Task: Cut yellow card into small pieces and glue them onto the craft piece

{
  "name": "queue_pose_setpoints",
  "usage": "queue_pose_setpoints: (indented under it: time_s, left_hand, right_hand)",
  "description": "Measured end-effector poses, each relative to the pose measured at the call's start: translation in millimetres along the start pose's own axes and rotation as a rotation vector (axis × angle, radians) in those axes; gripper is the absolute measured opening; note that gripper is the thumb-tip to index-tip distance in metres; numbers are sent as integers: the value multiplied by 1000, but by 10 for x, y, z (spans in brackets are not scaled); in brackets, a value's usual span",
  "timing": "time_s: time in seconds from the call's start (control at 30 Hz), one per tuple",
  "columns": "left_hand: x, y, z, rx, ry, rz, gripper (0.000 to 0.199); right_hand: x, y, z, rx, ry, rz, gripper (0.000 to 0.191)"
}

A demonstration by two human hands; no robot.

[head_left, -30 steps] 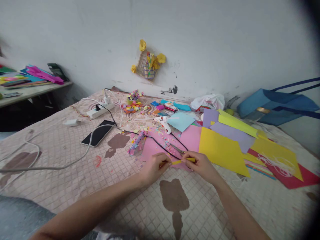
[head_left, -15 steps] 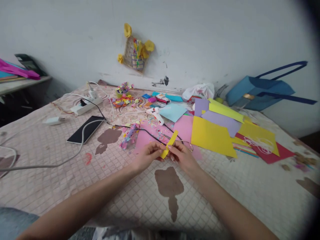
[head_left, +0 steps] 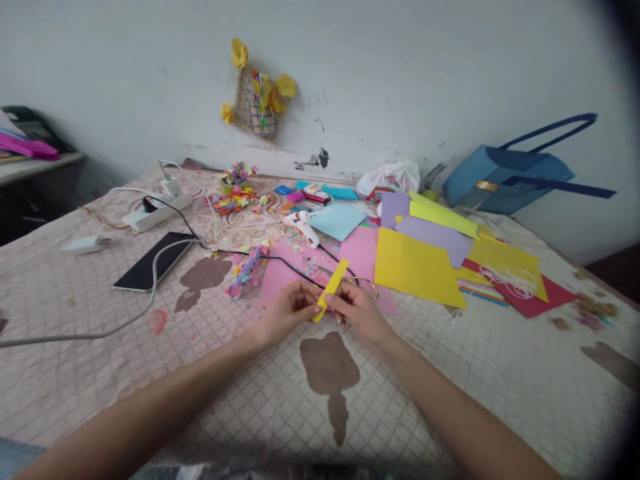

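A narrow yellow paper strip (head_left: 334, 283) is held up slantwise at the middle of the view, above the near edge of a pink sheet (head_left: 275, 275). My left hand (head_left: 294, 308) pinches its lower part from the left. From the right, my right hand (head_left: 356, 308) grips the same strip between thumb and fingers, close to the left fingertips. Just behind the right hand are the gold-coloured scissor handles (head_left: 369, 287), and a black cord passes behind both hands. The undersides of the fingers are partly hidden.
A white glue gun (head_left: 303, 227) lies behind the hands. Yellow sheets (head_left: 417, 268) and other coloured papers spread to the right. A black phone (head_left: 154, 261), white power strip (head_left: 157, 212) and cables lie left. A blue bag (head_left: 510, 179) stands at the back right.
The view has turned slightly right, so things appear further left. The yellow strip, bent or twisted between the fingers before, now looks straighter and flatter. Both hands still hold it.
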State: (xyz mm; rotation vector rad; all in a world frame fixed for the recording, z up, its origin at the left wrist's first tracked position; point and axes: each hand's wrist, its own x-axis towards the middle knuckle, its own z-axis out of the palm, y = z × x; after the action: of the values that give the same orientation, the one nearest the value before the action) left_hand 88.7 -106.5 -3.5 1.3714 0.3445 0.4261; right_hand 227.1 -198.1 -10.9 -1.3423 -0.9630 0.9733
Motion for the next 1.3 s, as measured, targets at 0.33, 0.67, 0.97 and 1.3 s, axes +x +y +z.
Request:
queue_pose_setpoints:
  time_s: [0.33, 0.67, 0.97, 1.3]
  left_hand:
    - [14, -87, -65, 17, -87, -50, 26]
    - [-3, -17, -94, 29, -134, -158, 23]
    - [17, 32, -137, 39, 210, -16, 27]
    - [-19, -16, -95, -88, 6, -44, 24]
  right_hand:
    - [13, -48, -5, 23, 98, -94, 22]
    - [25, -173, -121, 140, 242, -93, 25]
    - [-121, -205, -32, -377, 297, -512, 23]
    - [-114, -118, 60, -765, 26, -687, 38]
